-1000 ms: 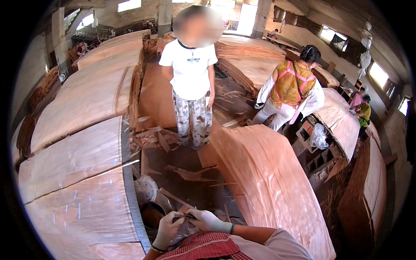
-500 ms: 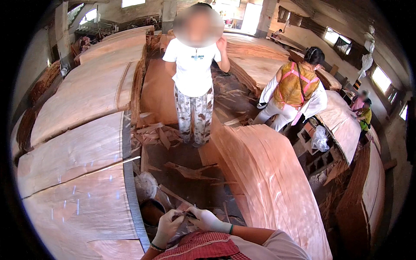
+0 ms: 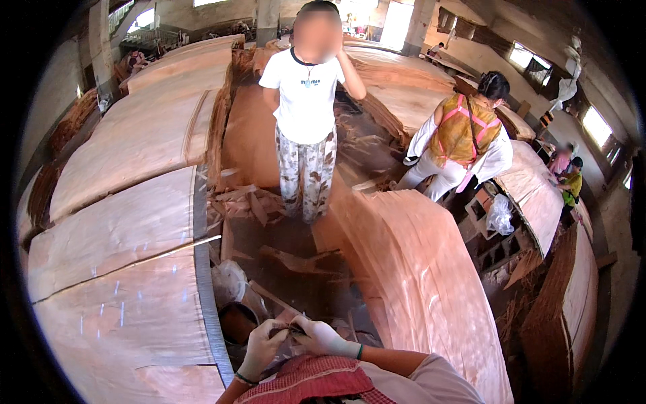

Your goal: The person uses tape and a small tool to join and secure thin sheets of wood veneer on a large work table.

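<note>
Close to my body, my left hand (image 3: 261,351) and my right hand (image 3: 326,339), both in pale gloves, meet fingertip to fingertip. Their fingers are pinched around a small dark object (image 3: 289,329), which is too small and too covered to name. To the left of my hands lies a bench spread with thin wood veneer sheets (image 3: 121,303), with a thin pale strip of wood (image 3: 176,250) across them. Beyond my left hand is a round dark container (image 3: 237,323).
A tall curved veneer stack (image 3: 431,269) rises on my right. Ahead, a person in a white T-shirt (image 3: 306,94) stands among wood scraps (image 3: 252,205). Another person in a yellow-brown vest (image 3: 464,131) bends at the right. A metal edge (image 3: 210,303) borders the left bench.
My hands stay pinched together in nearly the same place. The view has shifted slightly, and the person facing me has raised a hand closer to the head.
</note>
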Motion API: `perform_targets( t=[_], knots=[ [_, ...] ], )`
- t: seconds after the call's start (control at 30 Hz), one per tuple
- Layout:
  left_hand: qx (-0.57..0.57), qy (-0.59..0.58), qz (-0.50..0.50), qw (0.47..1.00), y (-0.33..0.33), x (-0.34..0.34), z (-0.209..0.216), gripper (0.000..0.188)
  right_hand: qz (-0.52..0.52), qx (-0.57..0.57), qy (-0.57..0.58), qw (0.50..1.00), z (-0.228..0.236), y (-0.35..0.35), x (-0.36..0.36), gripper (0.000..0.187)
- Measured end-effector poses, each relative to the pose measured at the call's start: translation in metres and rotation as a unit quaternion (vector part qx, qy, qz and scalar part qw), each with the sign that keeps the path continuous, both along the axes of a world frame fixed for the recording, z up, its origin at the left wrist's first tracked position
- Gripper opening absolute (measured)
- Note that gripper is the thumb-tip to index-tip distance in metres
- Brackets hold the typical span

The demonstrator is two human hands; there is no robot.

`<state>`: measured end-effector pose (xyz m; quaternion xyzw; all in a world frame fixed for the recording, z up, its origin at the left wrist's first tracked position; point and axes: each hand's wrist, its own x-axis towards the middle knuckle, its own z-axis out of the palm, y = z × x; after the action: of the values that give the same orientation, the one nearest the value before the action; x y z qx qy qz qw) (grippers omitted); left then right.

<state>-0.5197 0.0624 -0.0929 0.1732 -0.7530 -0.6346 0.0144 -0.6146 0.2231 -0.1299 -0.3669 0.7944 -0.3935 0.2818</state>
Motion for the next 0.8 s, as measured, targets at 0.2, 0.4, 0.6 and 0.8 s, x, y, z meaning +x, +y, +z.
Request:
perform_targets(
  t=[0.2,0.4,0.6,0.8],
  knots=[
    [-0.003,0.028,-0.005,1.0,-0.002,0.002,-0.021,0.017,-0.001,-0.012,-0.006,1.0,0.0,0.002,0.0,0.029],
    [-0.053,-0.033,0.098,0.993,-0.027,0.012,-0.036,0.015,0.069,0.094,0.013,0.993,-0.014,0.003,-0.021,0.028],
    [0.059,-0.071,0.222,0.971,-0.062,0.059,-0.143,0.026,0.115,0.156,0.163,0.967,-0.046,0.037,-0.116,0.019],
    [0.362,-0.096,0.43,0.822,-0.052,0.065,-0.211,0.018,-0.032,0.227,0.371,0.9,-0.05,-0.011,-0.217,0.024]
  ],
)
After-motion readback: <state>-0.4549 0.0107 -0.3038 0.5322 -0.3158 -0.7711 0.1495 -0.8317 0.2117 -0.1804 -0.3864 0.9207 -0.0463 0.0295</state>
